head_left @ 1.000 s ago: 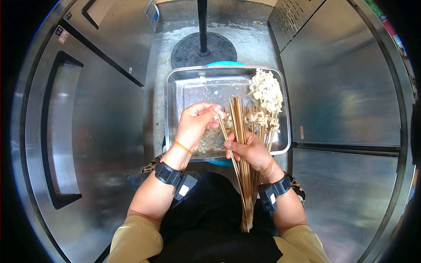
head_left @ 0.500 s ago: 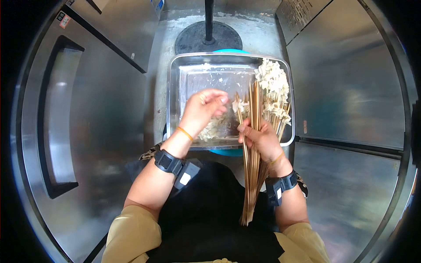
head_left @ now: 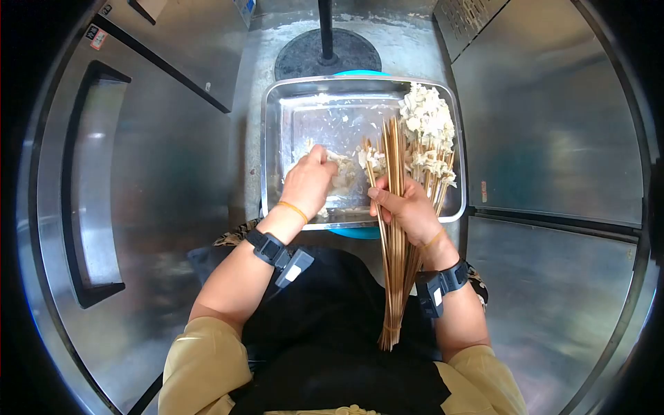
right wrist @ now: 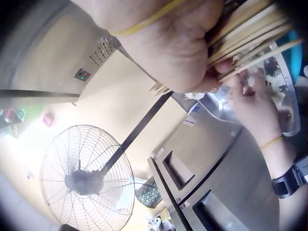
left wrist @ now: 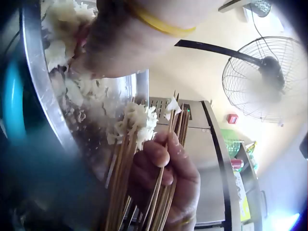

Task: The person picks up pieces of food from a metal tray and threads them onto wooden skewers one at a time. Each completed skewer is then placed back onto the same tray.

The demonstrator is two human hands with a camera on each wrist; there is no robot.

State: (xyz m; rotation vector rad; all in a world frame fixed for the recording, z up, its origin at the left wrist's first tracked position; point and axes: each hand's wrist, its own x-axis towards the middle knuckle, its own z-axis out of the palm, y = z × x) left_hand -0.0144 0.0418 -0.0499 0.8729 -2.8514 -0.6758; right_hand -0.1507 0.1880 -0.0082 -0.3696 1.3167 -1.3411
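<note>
My right hand (head_left: 409, 209) grips a thick bundle of bamboo skewers (head_left: 395, 270), points up. Thumb and fingers keep one skewer (left wrist: 158, 187) apart at the bundle's left; a small pale, frilly food piece (left wrist: 173, 107) is on its tip in the left wrist view. My left hand (head_left: 308, 183) is down in the metal tray (head_left: 273, 138) among loose pale food pieces (head_left: 344, 174), its fingertips hidden from above. In the left wrist view that hand is blurred over the pieces. Skewers loaded with the same pale food (head_left: 427, 114) lie along the tray's right side.
The tray rests on something turquoise (head_left: 356, 234). Steel cabinets stand close on the left (head_left: 173, 187) and right (head_left: 546, 138). Beyond the tray is a black round stand base with a pole (head_left: 327, 55); a wire-cage fan (right wrist: 86, 178) shows in the right wrist view.
My left hand has left the tip of the separated skewer and moved left and down into the loose pieces. The right hand has kept its grip on the skewers while shifting forward.
</note>
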